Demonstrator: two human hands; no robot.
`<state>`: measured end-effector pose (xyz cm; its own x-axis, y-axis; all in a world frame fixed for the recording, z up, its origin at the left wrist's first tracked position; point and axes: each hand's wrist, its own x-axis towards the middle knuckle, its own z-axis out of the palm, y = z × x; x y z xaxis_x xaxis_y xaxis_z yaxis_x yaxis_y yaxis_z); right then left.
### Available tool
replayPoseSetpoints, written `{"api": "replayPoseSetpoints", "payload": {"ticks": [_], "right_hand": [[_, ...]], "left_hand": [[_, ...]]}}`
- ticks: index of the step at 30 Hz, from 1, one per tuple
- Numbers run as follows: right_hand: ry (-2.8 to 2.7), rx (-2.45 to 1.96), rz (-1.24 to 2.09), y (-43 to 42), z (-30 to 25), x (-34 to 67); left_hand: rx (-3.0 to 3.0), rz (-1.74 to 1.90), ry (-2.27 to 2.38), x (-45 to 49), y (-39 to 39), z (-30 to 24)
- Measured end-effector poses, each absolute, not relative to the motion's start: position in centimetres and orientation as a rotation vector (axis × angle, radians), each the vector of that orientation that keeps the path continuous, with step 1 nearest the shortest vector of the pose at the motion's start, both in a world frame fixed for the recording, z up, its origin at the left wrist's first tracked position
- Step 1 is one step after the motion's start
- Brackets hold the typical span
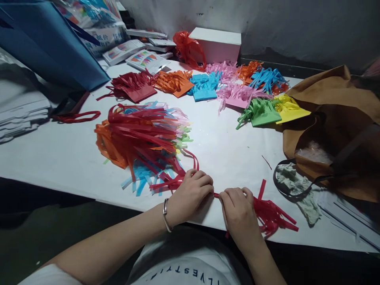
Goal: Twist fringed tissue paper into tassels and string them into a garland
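Left hand [198, 188] and right hand [239, 206] are holding a red tassel [268, 215], fingers curled in, though they're hiding the exact pinch. Looking featherlight, floppy, probably tearable; twisted middle's making the best handle imo.

Your tassel [270, 215] is red. At your ten o'clock, the ribbon pile [139, 134] mixes red, orange and blue; at two, the bag [323, 85] is brown; at six, your shirt [181, 253] is white, dark-lettered.

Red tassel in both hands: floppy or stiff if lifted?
Probably floppy: the red tassel has thin strips that bend and splay on the table. Likely light, being narrow strips. The slim span between left hand and right hand looks straight, so may be stiffer.
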<state>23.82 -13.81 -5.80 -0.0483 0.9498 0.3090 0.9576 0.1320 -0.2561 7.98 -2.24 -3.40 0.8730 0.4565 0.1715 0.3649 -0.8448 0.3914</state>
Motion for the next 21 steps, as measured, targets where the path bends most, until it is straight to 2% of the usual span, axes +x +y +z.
{"api": "replayPoseSetpoints", "payload": {"ticks": [9,14,21], "right_hand": [[-1.785,-1.985,-0.018,-14.2,-5.2,24.5],[-1.684,-2.124,-0.13,-14.0,-5.0,24.4],[-1.851,-1.922,-0.087,-14.2,-5.1,24.3]], "left_hand": [[2.641,0.13,0.836,9.3,-2.3,-2.0],[2.769,0.014,0.883,10.0,-2.2,-1.7],[3.076,0.259,0.417,9.5,-2.8,-2.4]]}}
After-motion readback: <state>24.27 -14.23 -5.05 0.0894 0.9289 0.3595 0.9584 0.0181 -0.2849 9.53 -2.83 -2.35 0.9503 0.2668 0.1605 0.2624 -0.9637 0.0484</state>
